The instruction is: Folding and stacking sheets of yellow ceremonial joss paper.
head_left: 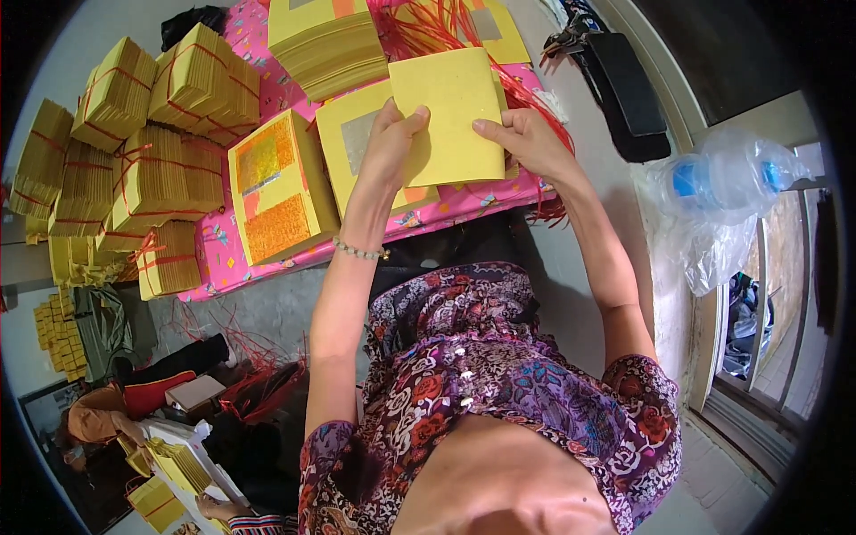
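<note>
Both my hands grip a small stack of plain yellow paper sheets [446,107], tilted up above the table. My left hand [392,143] is closed on its left edge, thumb on top. My right hand [528,143] pinches the right edge, thumb on the face and fingers behind. Under it lies yellow paper with a silver-grey square [357,141], partly hidden by my left hand. Left of that stands a thick stack of yellow paper with gold and orange patches [275,201]. A tall yellow paper stack [328,58] rises behind. Loose red strips [428,31] lie beyond the held stack.
Several yellow bundles tied with red strips [165,174] are piled left on the pink patterned tablecloth [218,254]. A wall with a plastic-wrapped bottle [713,183] is at right. At lower left, another person's hand [214,508] is beside yellow paper.
</note>
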`<state>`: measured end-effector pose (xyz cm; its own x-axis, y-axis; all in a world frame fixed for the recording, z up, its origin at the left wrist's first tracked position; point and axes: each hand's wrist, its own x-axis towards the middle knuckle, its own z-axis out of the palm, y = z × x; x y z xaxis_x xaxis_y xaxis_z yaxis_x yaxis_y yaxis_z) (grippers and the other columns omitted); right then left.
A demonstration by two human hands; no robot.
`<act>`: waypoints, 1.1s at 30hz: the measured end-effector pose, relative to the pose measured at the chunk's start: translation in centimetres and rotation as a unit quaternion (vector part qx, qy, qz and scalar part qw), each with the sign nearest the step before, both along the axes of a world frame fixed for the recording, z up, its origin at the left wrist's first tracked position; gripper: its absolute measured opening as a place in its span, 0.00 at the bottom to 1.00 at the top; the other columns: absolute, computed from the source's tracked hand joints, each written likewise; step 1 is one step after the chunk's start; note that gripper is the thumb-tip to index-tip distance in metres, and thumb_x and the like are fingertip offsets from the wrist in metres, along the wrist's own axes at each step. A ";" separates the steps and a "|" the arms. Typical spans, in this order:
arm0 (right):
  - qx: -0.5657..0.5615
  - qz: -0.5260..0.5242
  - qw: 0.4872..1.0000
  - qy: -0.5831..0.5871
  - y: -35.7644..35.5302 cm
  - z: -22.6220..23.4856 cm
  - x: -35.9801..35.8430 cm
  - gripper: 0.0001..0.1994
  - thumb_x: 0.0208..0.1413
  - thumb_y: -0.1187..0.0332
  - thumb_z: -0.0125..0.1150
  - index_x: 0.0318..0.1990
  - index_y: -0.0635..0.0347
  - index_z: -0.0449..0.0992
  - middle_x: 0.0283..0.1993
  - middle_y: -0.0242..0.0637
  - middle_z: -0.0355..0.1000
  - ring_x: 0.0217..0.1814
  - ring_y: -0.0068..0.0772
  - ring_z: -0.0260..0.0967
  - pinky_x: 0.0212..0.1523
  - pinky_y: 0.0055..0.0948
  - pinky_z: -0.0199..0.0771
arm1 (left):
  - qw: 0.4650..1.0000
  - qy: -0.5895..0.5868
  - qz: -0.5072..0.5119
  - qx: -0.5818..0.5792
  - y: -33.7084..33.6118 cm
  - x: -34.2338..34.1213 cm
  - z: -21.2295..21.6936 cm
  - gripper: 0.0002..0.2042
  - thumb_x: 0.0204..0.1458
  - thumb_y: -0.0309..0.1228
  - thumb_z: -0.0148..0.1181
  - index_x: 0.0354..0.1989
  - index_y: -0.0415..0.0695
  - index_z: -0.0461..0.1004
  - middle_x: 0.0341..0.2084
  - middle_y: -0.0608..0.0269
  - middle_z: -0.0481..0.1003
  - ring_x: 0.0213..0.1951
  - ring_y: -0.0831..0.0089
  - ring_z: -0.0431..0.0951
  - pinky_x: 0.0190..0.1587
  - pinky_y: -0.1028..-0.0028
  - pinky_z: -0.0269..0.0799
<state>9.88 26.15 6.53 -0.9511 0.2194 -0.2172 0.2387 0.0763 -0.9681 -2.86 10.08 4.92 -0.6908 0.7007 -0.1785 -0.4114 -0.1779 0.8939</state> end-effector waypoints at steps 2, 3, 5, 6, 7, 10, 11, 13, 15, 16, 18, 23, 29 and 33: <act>-0.009 -0.002 1.000 -0.015 0.0 0.1 0.1 0.19 0.58 0.57 0.57 0.40 0.68 0.77 0.30 0.35 0.76 0.26 0.18 0.73 0.24 0.18 0.73 | 1.000 0.015 0.016 0.014 0.2 -0.2 -0.1 0.15 0.58 0.23 0.48 0.54 0.36 0.62 0.48 0.53 0.72 0.48 0.66 0.73 0.50 0.69 0.69; -0.011 0.005 1.000 -0.026 -0.3 0.1 0.4 0.18 0.58 0.57 0.58 0.40 0.68 0.76 0.30 0.35 0.76 0.26 0.18 0.73 0.24 0.18 0.73 | 1.000 0.015 0.017 0.014 0.2 -0.3 -0.1 0.15 0.58 0.23 0.48 0.54 0.36 0.62 0.48 0.53 0.72 0.48 0.66 0.73 0.50 0.69 0.69; -0.012 0.011 0.999 -0.038 -0.4 0.2 0.6 0.18 0.58 0.58 0.58 0.41 0.68 0.76 0.30 0.34 0.76 0.26 0.18 0.73 0.24 0.18 0.72 | 0.999 -0.001 0.037 0.013 0.2 -0.5 0.0 0.15 0.57 0.22 0.48 0.53 0.36 0.63 0.47 0.53 0.72 0.48 0.66 0.74 0.50 0.69 0.69; -0.010 0.012 0.999 -0.031 -0.3 0.2 0.7 0.18 0.58 0.58 0.58 0.41 0.67 0.76 0.30 0.34 0.76 0.27 0.18 0.73 0.24 0.17 0.72 | 0.999 -0.002 0.037 0.013 0.3 -0.4 0.1 0.15 0.57 0.22 0.48 0.53 0.36 0.63 0.47 0.53 0.72 0.48 0.66 0.74 0.50 0.69 0.69; -0.007 0.012 1.000 -0.025 -0.3 0.3 0.8 0.18 0.58 0.57 0.58 0.41 0.67 0.76 0.30 0.34 0.76 0.27 0.18 0.73 0.24 0.17 0.72 | 0.999 0.005 0.049 0.008 0.5 -0.4 0.1 0.14 0.57 0.22 0.48 0.53 0.36 0.63 0.46 0.53 0.72 0.47 0.66 0.74 0.50 0.69 0.69; 0.000 -0.010 1.000 -0.024 -0.6 0.3 1.0 0.18 0.58 0.57 0.58 0.41 0.67 0.76 0.29 0.33 0.76 0.27 0.17 0.72 0.24 0.16 0.72 | 0.998 0.007 0.065 -0.013 0.5 -0.2 1.2 0.13 0.57 0.22 0.48 0.51 0.36 0.63 0.45 0.54 0.73 0.47 0.67 0.74 0.49 0.69 0.70; 0.001 -0.010 1.000 -0.024 -0.3 0.1 1.0 0.18 0.58 0.57 0.58 0.41 0.67 0.76 0.29 0.33 0.76 0.27 0.17 0.72 0.24 0.16 0.72 | 0.997 0.004 0.071 -0.026 0.5 -0.2 1.6 0.13 0.57 0.22 0.48 0.50 0.36 0.64 0.45 0.54 0.73 0.46 0.67 0.74 0.49 0.70 0.70; 0.011 0.016 0.999 -0.041 0.6 -0.4 1.1 0.17 0.59 0.55 0.57 0.40 0.64 0.76 0.27 0.30 0.75 0.25 0.14 0.70 0.25 0.14 0.71 | 0.997 0.006 0.072 -0.014 1.2 -0.4 0.2 0.12 0.57 0.23 0.49 0.50 0.36 0.64 0.44 0.54 0.73 0.45 0.68 0.75 0.47 0.70 0.70; 0.014 0.005 0.999 -0.051 0.8 -0.3 1.0 0.17 0.58 0.55 0.57 0.38 0.63 0.75 0.26 0.30 0.74 0.24 0.14 0.70 0.24 0.14 0.70 | 0.997 0.008 0.073 -0.004 1.6 -0.8 -1.0 0.11 0.57 0.23 0.49 0.49 0.36 0.65 0.43 0.54 0.74 0.44 0.68 0.75 0.46 0.70 0.71; 0.018 -0.005 0.998 -0.061 0.9 -0.3 1.0 0.17 0.58 0.54 0.57 0.36 0.62 0.75 0.25 0.29 0.74 0.24 0.14 0.69 0.23 0.14 0.68 | 0.997 0.016 0.067 -0.033 1.8 -1.0 -1.6 0.12 0.58 0.24 0.50 0.50 0.36 0.66 0.43 0.56 0.74 0.44 0.69 0.75 0.47 0.71 0.70; 0.056 -0.018 0.996 -0.063 1.5 -1.0 1.3 0.17 0.57 0.54 0.59 0.31 0.62 0.74 0.22 0.31 0.73 0.24 0.15 0.70 0.23 0.16 0.68 | 0.996 0.023 0.060 -0.060 2.5 -1.4 -2.8 0.13 0.58 0.26 0.50 0.50 0.36 0.67 0.43 0.58 0.74 0.44 0.71 0.75 0.47 0.71 0.69; 0.189 -0.048 0.978 -0.077 2.4 -2.5 2.4 0.20 0.53 0.53 0.61 0.21 0.61 0.70 0.15 0.34 0.68 0.20 0.21 0.68 0.20 0.24 0.64 | 0.986 0.071 0.011 -0.151 4.3 -0.8 -4.7 0.13 0.56 0.28 0.52 0.48 0.34 0.68 0.39 0.55 0.75 0.40 0.70 0.76 0.43 0.72 0.70; 0.305 -0.058 0.947 -0.081 2.5 -3.2 2.9 0.22 0.50 0.51 0.62 0.18 0.62 0.69 0.14 0.36 0.66 0.16 0.30 0.62 0.21 0.34 0.59 | 0.980 0.117 0.018 -0.158 5.2 -0.5 -6.9 0.14 0.56 0.29 0.54 0.46 0.32 0.67 0.37 0.55 0.75 0.37 0.71 0.76 0.38 0.72 0.72; 0.349 -0.047 0.932 -0.083 2.8 -3.8 3.0 0.22 0.50 0.51 0.62 0.19 0.61 0.70 0.14 0.36 0.65 0.18 0.34 0.64 0.22 0.35 0.60 | 0.981 0.107 0.004 -0.162 5.3 -0.6 -7.3 0.15 0.54 0.26 0.54 0.49 0.32 0.65 0.40 0.53 0.74 0.40 0.68 0.76 0.41 0.71 0.71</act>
<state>12.87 28.93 2.71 -0.8860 0.4440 -0.1335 0.4192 0.6442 -0.6398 -3.45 15.37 -2.42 -0.7418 0.6259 -0.2409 -0.2070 0.1280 0.9699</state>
